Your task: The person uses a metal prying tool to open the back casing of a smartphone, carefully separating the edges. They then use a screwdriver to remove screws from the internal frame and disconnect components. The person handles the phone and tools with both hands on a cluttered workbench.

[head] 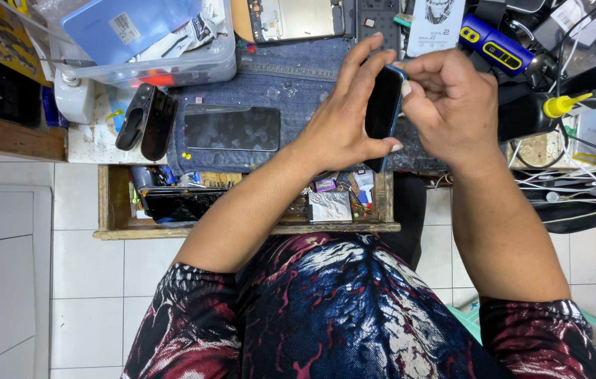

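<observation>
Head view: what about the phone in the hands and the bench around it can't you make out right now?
- Blue-edged phone: seen nearly edge-on; left hand and right hand cover its sides, so its back is hidden.
- Right fingertips: curled inward, contact point unseen.
- Open wooden drawer: contents partly hidden by the left forearm; small parts too small to identify.
- Clear plastic bin and opened device: cut off by the top edge.

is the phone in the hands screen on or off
Off: the phone, held on edge between left hand and right hand, shows a dark, unlit face.
</observation>
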Tool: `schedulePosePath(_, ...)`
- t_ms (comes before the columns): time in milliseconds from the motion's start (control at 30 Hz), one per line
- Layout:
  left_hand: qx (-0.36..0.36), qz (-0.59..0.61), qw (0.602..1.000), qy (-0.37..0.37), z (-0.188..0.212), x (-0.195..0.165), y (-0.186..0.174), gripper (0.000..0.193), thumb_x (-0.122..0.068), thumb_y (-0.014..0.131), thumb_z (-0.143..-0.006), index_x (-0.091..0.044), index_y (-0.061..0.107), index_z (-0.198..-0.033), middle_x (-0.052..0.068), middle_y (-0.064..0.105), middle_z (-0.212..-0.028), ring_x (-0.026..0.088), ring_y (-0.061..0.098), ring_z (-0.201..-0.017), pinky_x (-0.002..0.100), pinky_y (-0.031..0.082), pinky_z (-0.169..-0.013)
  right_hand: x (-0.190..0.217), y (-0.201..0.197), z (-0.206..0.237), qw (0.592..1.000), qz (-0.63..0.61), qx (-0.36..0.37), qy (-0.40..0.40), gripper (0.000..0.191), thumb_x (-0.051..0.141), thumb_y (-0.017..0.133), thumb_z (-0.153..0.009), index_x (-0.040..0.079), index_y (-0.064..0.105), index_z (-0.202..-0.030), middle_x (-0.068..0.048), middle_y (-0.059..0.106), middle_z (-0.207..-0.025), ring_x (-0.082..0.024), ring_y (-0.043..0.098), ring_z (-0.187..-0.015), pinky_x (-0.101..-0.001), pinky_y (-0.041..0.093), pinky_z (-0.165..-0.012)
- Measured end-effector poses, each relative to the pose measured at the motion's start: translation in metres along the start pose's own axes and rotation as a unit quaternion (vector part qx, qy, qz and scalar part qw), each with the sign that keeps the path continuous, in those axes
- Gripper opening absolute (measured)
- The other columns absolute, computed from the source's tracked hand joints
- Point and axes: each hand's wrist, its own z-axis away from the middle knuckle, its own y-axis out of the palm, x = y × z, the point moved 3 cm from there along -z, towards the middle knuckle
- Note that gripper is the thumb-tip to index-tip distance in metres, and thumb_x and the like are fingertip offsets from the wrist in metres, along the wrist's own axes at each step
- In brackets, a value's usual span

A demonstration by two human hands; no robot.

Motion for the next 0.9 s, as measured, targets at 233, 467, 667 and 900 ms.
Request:
schedulePosePath(233, -0.008, -0.046, 0.995, 0.085, -0.004, -0.001, -0.005, 0.113, -0.022, 0.101, -0.073, -0.016, 0.028, -0.158, 0.013, 0.016, -0.169, 0.042, 0.029, -0.159, 0.048, 0.043, -0.131, -0.001, -0.006, 0.007, 0.994, 0.079, -0.008, -0.077, 0.006, -0.007, 0.07, -0.106, -0.004, 0.065, -0.107, -0.008, 0.075, -0.101, -0.008, 0.072, -0.091, -0.02, 0.058, -0.082)
schedulePosePath(467, 0.034, -0.08, 0.993, 0.08, 0.004, 0.0, -0.002, 0.114, -0.025, 0.1, -0.073, -0.014, 0.028, -0.16, 0.013, 0.02, -0.17, 0.041, 0.038, -0.154, 0.05, 0.044, -0.127, -0.007, -0.016, 0.008, 0.999, 0.021, 0.013, 0.045, 0.005, -0.006, 0.069, -0.102, -0.003, 0.067, -0.105, -0.003, 0.073, -0.096, -0.002, 0.066, -0.084, -0.0166, 0.054, -0.076)
schedulePosePath(667, -0.013, -0.017, 0.995, 0.095, 0.008, -0.009, 0.011, 0.123, -0.031, 0.101, -0.075, -0.015, 0.014, -0.161, 0.016, 0.011, -0.168, 0.042, 0.026, -0.158, 0.047, 0.037, -0.131, 0.009, -0.026, 0.007, 0.993, 0.056, 0.057, 0.085, 0.008, -0.002, 0.074, -0.1, -0.002, 0.066, -0.103, -0.004, 0.072, -0.093, -0.003, 0.066, -0.087, -0.0187, 0.054, -0.078)
schedulePosePath(900, -0.008, 0.097, 0.994, -0.049, 0.019, -0.009, 0.012, 0.126, -0.038, 0.1, -0.079, -0.012, 0.015, -0.167, 0.017, 0.045, -0.162, 0.035, 0.049, -0.152, 0.043, 0.044, -0.126, 0.028, -0.018, 0.015, 0.989, 0.096, 0.063, 0.092, 0.011, 0.0, 0.075, -0.101, -0.003, 0.069, -0.11, -0.007, 0.075, -0.099, -0.006, 0.07, -0.09, -0.021, 0.056, -0.081)
